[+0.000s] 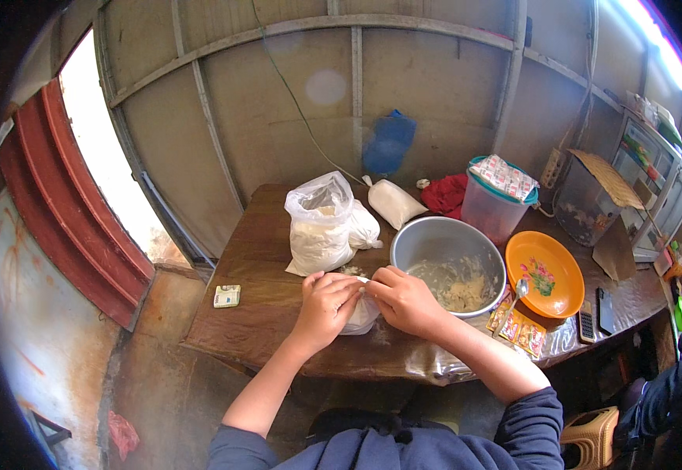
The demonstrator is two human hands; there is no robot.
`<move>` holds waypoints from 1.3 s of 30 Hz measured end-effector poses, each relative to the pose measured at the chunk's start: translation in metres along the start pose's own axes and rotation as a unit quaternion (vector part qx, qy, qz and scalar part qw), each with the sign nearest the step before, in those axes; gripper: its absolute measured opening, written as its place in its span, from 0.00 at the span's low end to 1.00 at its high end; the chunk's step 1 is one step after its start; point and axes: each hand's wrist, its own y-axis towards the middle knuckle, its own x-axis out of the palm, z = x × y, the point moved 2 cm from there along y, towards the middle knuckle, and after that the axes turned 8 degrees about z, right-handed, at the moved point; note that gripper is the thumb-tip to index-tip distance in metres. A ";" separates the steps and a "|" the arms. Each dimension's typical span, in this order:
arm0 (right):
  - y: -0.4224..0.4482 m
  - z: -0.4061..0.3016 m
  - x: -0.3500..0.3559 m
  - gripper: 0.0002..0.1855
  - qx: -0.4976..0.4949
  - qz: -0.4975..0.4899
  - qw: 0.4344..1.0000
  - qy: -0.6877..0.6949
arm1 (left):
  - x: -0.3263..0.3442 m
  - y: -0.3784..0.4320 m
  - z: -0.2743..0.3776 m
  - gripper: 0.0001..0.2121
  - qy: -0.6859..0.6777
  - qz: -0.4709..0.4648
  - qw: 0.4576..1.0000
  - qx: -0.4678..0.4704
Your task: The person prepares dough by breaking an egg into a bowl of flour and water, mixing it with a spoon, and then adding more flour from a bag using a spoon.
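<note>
My left hand (328, 305) and my right hand (404, 298) meet at the table's front, fingertips pinching the gathered top of a small plastic bag (360, 320). Its pale contents are partly hidden by my hands. Just beyond stands a large clear bag of white powder (319, 244), its mouth open. A tied bag of white powder (365, 226) leans beside it, and another closed bag (395, 203) lies farther back. Right of my hands is a grey metal basin (435, 241) with a lumpy beige mixture (464, 294) at its bottom.
An orange floral tray (559, 261), a spoon (519, 291), yellow sachets (526, 336) and two phones (605, 311) lie right. Behind stand a lidded plastic bucket (488, 205) and red cloth (444, 195). A banknote (226, 296) lies left; a person's sleeve (664, 382) shows far right.
</note>
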 end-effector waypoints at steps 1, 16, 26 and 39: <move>0.000 0.000 0.000 0.07 -0.004 -0.002 1.000 -0.004 | 0.000 0.001 0.000 0.08 0.002 -0.001 1.000 0.003; 0.003 0.006 0.004 0.09 -0.035 0.012 0.998 0.059 | 0.001 0.002 -0.007 0.07 -0.042 0.007 0.999 0.023; 0.009 0.009 0.002 0.09 -0.045 -0.012 0.992 0.116 | -0.002 0.006 -0.012 0.08 -0.063 -0.019 0.997 0.037; 0.000 -0.025 -0.019 0.16 0.169 0.108 0.978 0.063 | -0.013 0.033 -0.018 0.09 -0.164 -0.139 0.974 -0.067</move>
